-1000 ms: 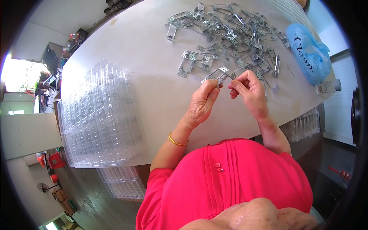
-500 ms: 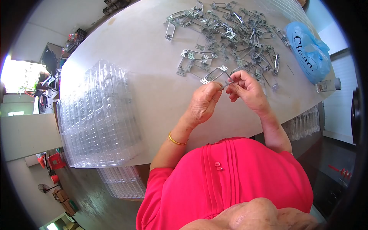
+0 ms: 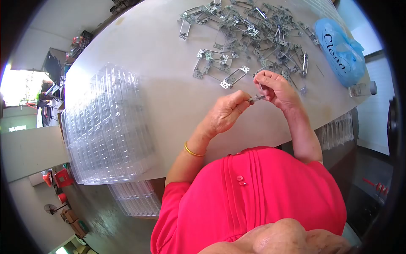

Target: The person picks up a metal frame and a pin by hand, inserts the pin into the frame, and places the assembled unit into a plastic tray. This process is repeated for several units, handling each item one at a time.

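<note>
Close to the table's front edge, my left hand (image 3: 228, 111) pinches a small metal piece (image 3: 257, 98) that sticks out to the right of its fingertips. My right hand (image 3: 277, 91) is just right of it, fingers curled round a thin metal rod (image 3: 260, 86); whether the rod joins the small piece is unclear. A rectangular metal frame (image 3: 234, 77) lies on the table just beyond my left hand. Farther back spreads a tangled heap of similar metal frames (image 3: 253, 31), with a few looser ones (image 3: 213, 61) on its near left side.
Stacked clear plastic trays (image 3: 110, 127) stand on the left of the white table (image 3: 165, 84). More trays (image 3: 135, 199) sit below the table edge. At the right are a blue plastic bag (image 3: 338, 53) and a clear bottle (image 3: 361, 89) on its side.
My hands have moved slightly apart, and my right hand has turned and risen a little. More of the small piece shows at my left fingertips.
</note>
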Demonstrator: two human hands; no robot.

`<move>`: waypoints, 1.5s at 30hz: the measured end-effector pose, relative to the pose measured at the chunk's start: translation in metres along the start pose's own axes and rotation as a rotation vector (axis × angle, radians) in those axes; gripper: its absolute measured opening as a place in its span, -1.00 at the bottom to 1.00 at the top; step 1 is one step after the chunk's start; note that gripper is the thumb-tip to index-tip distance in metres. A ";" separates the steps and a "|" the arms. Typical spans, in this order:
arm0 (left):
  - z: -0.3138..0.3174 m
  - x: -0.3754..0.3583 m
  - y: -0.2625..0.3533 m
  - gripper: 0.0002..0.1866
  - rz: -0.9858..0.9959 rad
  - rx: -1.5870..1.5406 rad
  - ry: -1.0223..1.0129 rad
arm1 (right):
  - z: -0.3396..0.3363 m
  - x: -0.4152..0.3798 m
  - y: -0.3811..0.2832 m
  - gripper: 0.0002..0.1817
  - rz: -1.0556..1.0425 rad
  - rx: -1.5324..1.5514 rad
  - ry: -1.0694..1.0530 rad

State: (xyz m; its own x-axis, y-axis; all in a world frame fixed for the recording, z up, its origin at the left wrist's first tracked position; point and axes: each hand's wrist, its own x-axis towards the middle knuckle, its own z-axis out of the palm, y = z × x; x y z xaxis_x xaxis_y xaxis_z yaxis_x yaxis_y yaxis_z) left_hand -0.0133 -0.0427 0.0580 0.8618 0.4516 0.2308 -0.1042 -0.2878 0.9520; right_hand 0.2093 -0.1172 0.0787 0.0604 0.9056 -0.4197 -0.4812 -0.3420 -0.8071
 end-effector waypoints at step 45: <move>0.005 0.005 0.002 -0.77 -0.197 -0.419 0.062 | 0.027 -0.030 0.024 -0.82 -0.794 -0.807 0.235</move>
State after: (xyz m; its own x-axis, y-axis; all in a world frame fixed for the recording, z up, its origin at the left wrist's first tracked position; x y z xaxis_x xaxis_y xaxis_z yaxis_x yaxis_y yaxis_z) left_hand -0.0069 -0.0452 0.0602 0.8555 0.5164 0.0374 -0.1441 0.1682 0.9752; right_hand 0.1727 -0.1458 0.0828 0.2978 0.8973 0.3259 0.4584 0.1651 -0.8733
